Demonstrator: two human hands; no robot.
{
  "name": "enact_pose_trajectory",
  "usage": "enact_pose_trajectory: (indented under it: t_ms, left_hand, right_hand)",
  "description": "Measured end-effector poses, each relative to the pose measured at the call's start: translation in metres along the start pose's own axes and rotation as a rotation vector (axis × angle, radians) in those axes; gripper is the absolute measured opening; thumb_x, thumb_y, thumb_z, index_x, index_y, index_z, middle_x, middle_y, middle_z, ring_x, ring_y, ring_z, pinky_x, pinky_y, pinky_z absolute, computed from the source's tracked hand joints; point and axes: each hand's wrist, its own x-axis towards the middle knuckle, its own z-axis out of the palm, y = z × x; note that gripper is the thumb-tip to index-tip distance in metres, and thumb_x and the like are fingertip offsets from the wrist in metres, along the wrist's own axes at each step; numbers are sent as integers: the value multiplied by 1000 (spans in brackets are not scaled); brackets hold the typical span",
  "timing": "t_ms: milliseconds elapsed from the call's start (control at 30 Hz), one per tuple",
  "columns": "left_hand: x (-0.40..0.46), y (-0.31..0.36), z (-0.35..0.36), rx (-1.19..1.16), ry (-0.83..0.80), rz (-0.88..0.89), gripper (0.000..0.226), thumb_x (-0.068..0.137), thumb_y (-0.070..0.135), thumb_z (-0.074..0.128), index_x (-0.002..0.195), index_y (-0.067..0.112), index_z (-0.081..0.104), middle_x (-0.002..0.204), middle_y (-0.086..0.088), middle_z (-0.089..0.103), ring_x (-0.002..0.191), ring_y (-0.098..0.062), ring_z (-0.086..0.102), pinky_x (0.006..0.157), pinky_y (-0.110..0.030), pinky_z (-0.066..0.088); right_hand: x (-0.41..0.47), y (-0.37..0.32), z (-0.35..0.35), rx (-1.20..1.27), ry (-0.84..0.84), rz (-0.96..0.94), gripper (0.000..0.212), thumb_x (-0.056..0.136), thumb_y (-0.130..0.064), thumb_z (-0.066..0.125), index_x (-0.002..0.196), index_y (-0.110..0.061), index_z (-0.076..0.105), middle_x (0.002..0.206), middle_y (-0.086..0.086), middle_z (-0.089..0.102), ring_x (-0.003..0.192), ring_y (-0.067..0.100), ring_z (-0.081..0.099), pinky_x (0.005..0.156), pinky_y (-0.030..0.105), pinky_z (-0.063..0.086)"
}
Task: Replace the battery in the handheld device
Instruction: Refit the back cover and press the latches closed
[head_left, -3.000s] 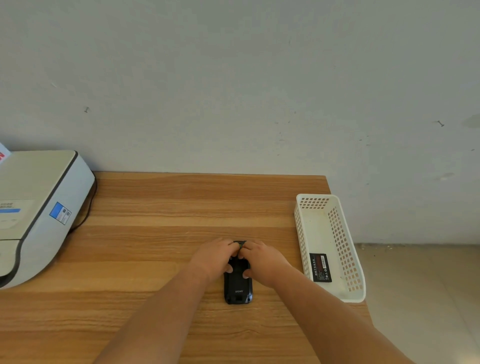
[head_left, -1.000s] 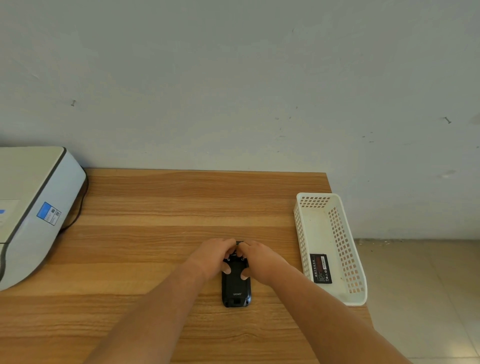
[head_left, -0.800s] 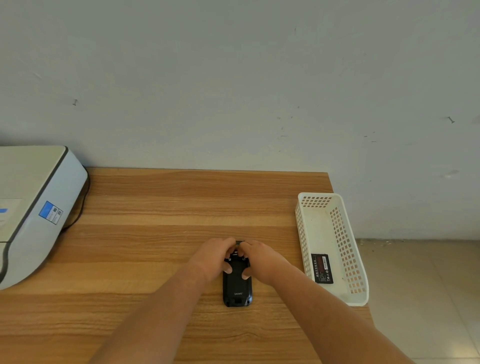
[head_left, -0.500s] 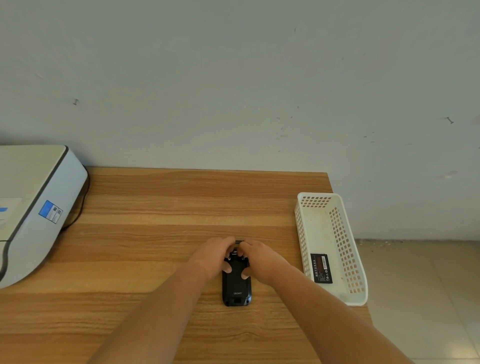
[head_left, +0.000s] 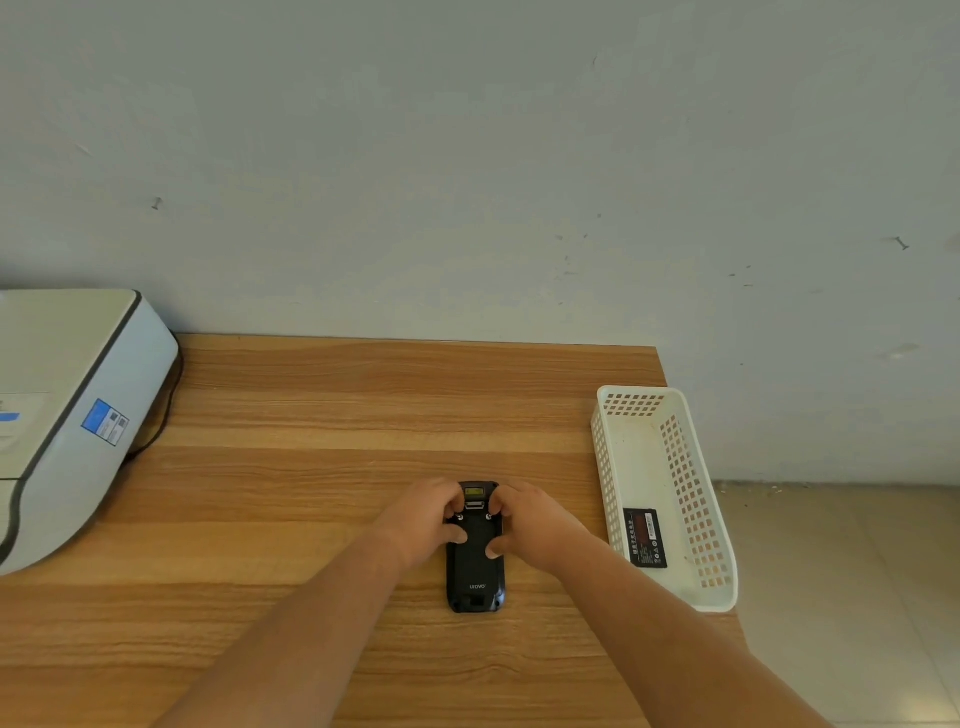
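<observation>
hands: left (head_left: 423, 519), right (head_left: 530, 519) grasp device (head_left: 475, 566) | fingertips hide its top corners

Left hand (head_left: 423, 519) and right hand (head_left: 535, 522) grip the face-down handheld device (head_left: 475, 564).

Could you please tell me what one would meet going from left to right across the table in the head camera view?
White printer → left hand → black handheld device, lying back-up → right hand → white basket at the table's right edge, holding a loose battery.
</observation>
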Motion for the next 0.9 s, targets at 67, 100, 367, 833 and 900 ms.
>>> enact_pose_trajectory:
  t_ms: [67,100,367,833,900]
  left_hand:
    - [0,-3,1,14,-3,-3,24,84,26,73,104,23,60,103,8,55,94,-8,51,82,-24,44]
    - [1,-4,2,18,-9,-1,23,84,26,72,104,23,60,103,8,55,94,-9,51,83,-24,44]
    - [7,-4,0,8,-33,-33,22,80,22,76,97,20,61,97,7,56,87,-12,54,76,-26,45]
    - [9,-2,-1,32,-59,-57,24,81,23,74,99,23,59,101,6,57,93,-13,56,82,-29,48]
    - [9,-2,-1,32,-63,-56,24,82,23,74,100,23,59,101,6,57,93,-13,56,83,-30,49]
  right_hand:
    - [1,0,-2,5,-7,2,50,75,-31,80,117,-20,54,118,-4,52,110,14,48,92,30,43]
    - [1,0,-2,8,-8,7,50,75,-30,80,117,-20,55,118,-4,53,108,13,48,90,29,42]
    - [5,-4,-8,-47,-119,46,34,80,-30,77,104,-11,64,120,0,54,104,19,54,90,33,48]
    - [0,-1,-3,40,-34,28,48,75,-29,81,114,-21,55,107,-7,50,97,14,51,83,30,47]
    - [0,-2,-4,39,-38,32,48,74,-28,81,113,-21,55,108,-6,52,97,14,51,83,31,47]
